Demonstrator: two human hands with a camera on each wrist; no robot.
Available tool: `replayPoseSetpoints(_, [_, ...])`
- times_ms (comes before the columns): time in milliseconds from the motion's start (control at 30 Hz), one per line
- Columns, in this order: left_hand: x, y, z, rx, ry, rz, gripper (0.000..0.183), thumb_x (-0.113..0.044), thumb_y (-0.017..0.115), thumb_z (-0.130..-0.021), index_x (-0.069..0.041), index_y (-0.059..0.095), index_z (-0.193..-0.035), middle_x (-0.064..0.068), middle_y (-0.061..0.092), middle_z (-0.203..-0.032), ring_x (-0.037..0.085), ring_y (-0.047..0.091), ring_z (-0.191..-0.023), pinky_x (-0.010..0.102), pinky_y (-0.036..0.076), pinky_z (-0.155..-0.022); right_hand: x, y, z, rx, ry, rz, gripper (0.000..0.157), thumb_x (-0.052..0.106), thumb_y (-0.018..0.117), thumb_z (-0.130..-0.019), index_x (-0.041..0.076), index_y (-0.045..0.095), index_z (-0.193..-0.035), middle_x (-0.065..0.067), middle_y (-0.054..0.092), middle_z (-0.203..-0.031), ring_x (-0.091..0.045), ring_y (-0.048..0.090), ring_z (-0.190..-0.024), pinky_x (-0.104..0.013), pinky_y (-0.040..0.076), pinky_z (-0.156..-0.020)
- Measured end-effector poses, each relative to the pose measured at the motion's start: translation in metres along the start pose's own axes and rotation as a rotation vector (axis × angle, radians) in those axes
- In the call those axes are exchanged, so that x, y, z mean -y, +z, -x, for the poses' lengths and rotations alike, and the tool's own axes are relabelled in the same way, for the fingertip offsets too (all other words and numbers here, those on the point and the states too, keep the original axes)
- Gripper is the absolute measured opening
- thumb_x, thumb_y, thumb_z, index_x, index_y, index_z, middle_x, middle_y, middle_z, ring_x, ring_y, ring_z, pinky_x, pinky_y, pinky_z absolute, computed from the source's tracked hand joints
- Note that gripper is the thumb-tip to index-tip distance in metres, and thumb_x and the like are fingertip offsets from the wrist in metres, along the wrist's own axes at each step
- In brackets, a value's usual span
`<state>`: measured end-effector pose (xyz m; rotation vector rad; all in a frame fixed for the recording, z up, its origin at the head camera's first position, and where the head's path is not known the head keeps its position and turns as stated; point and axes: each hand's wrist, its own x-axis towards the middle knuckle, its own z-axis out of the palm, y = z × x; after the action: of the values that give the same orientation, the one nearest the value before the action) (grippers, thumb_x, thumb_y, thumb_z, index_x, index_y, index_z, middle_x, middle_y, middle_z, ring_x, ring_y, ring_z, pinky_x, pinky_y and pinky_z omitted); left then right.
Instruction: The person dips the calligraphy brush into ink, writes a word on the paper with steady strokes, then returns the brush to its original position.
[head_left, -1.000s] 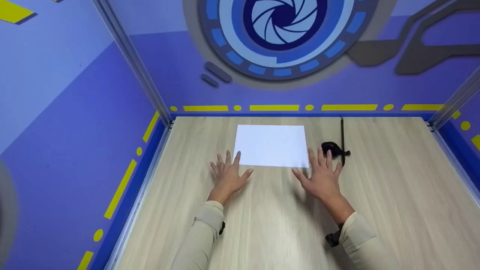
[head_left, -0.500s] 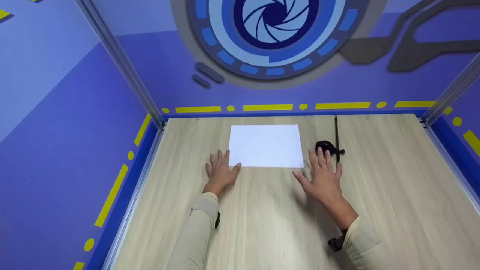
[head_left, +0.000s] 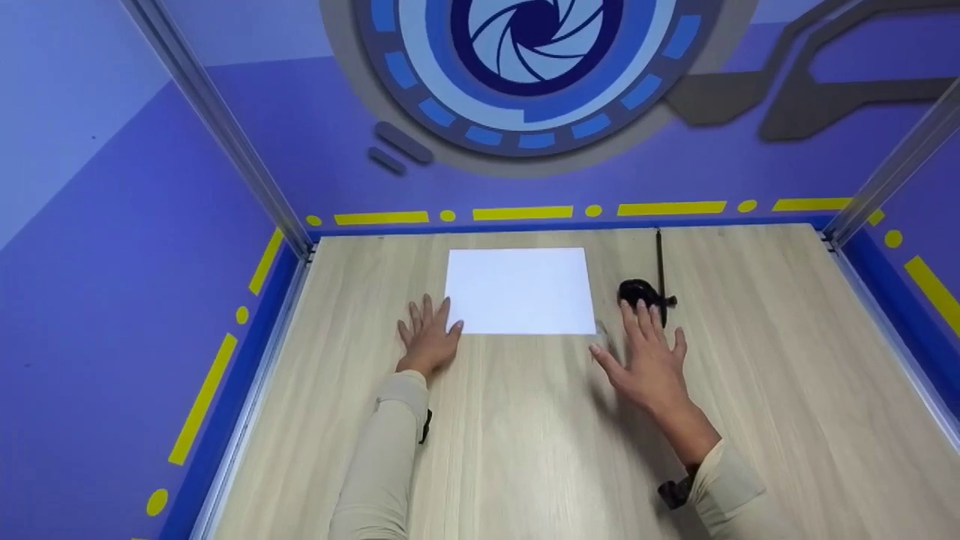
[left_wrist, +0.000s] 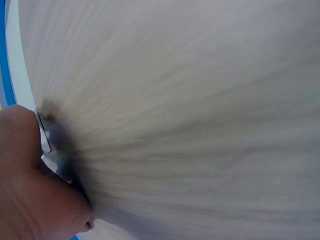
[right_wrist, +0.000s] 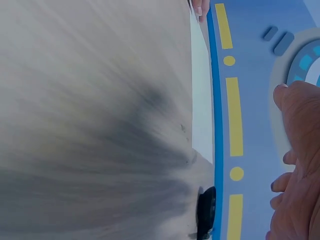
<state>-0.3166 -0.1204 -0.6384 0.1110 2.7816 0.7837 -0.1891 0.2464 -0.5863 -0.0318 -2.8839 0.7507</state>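
Observation:
A blank white sheet of paper [head_left: 519,292] lies flat near the back of the table, its near edge toward me. My left hand [head_left: 431,341], fingers spread, is at the sheet's lower left corner; the index fingertip meets the left edge. The left wrist view catches part of this hand [left_wrist: 35,180] close to the tabletop. Beyond the sheet's lower right corner, my right hand [head_left: 649,367] has its fingers extended and holds nothing. Its fingertips partly cover a rounded black object with a small knob [head_left: 637,291]. The right wrist view puts this hand [right_wrist: 300,160] above the tabletop.
A thin black stick [head_left: 660,262] lies beside the black object, pointing to the back wall. Patterned blue-purple panels [head_left: 510,191] enclose the wooden table [head_left: 517,450] at the back and sides. Metal posts [head_left: 225,135] stand at the corners.
The head view has shifted slightly. My hands have moved a little apart: the left one from over the sheet's corner to its left edge, the right one farther right of the sheet.

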Motion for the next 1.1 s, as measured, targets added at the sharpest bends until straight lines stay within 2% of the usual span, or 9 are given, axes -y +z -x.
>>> replayPoseSetpoints(167, [0.001,-0.004,0.001,0.015,0.005,-0.014,0.070,-0.051,0.037,-0.114,-0.022,0.016,-0.174,0.018,-0.008,-0.182,0.047,-0.017,-0.167,0.072,-0.013,-0.130,-0.001,0.003,0.001,-0.043,-0.011,-0.053,0.093,0.050,0.068,-0.102,0.010,0.021,-0.172,-0.023,0.022,-0.178,-0.045,0.019,-0.166,-0.075,0.008,-0.129])
replayPoseSetpoints(300, [-0.001,-0.006,0.004,0.022,0.004,-0.070,0.072,-0.054,0.037,-0.113,-0.022,0.013,-0.174,0.017,-0.008,-0.182,0.046,-0.014,-0.167,0.072,-0.010,-0.131,-0.002,0.004,0.002,-0.079,-0.026,-0.076,0.089,0.041,0.071,-0.101,0.005,0.026,-0.170,-0.025,0.029,-0.175,-0.047,0.027,-0.163,-0.074,0.013,-0.128])
replayPoseSetpoints(433, [0.000,-0.007,0.006,0.028,-0.003,-0.117,0.074,-0.056,0.035,-0.113,-0.022,0.010,-0.174,0.014,-0.009,-0.182,0.043,-0.014,-0.168,0.069,-0.009,-0.133,-0.006,0.003,0.002,-0.097,-0.032,-0.097,0.087,0.034,0.071,-0.101,0.003,0.027,-0.169,-0.028,0.031,-0.173,-0.047,0.029,-0.162,-0.074,0.014,-0.127])
replayPoseSetpoints(567, [0.006,-0.002,0.004,0.047,0.003,-0.111,0.078,-0.059,0.035,-0.112,-0.021,0.006,-0.174,0.012,-0.012,-0.182,0.041,-0.018,-0.168,0.068,-0.013,-0.132,-0.009,0.002,0.002,-0.083,-0.018,-0.125,0.085,0.033,0.070,-0.102,0.003,0.026,-0.169,-0.029,0.029,-0.173,-0.048,0.027,-0.162,-0.074,0.014,-0.127])
replayPoseSetpoints(700, [0.011,0.001,0.009,0.069,0.022,-0.105,0.078,-0.057,0.034,-0.112,-0.019,0.005,-0.174,0.013,-0.014,-0.182,0.041,-0.020,-0.168,0.068,-0.017,-0.131,-0.011,0.002,0.002,-0.068,-0.008,-0.127,0.084,0.033,0.068,-0.103,0.003,0.026,-0.169,-0.029,0.029,-0.173,-0.047,0.028,-0.162,-0.074,0.014,-0.127])
replayPoseSetpoints(900, [0.014,0.007,0.021,0.077,0.060,-0.142,0.078,-0.060,0.029,-0.113,-0.021,0.002,-0.174,0.012,-0.016,-0.182,0.039,-0.019,-0.168,0.068,-0.014,-0.132,-0.016,0.001,0.004,-0.078,-0.014,-0.138,0.082,0.031,0.067,-0.103,0.004,0.026,-0.169,-0.030,0.028,-0.173,-0.048,0.027,-0.162,-0.074,0.016,-0.125])
replayPoseSetpoints(1100, [0.015,0.011,0.026,0.075,0.060,-0.132,0.078,-0.059,0.032,-0.112,-0.020,0.005,-0.174,0.014,-0.013,-0.182,0.041,-0.018,-0.168,0.069,-0.014,-0.131,-0.024,-0.002,0.003,-0.102,-0.009,-0.175,0.079,0.030,0.067,-0.104,0.001,0.029,-0.168,-0.033,0.030,-0.171,-0.053,0.027,-0.160,-0.072,0.019,-0.127])
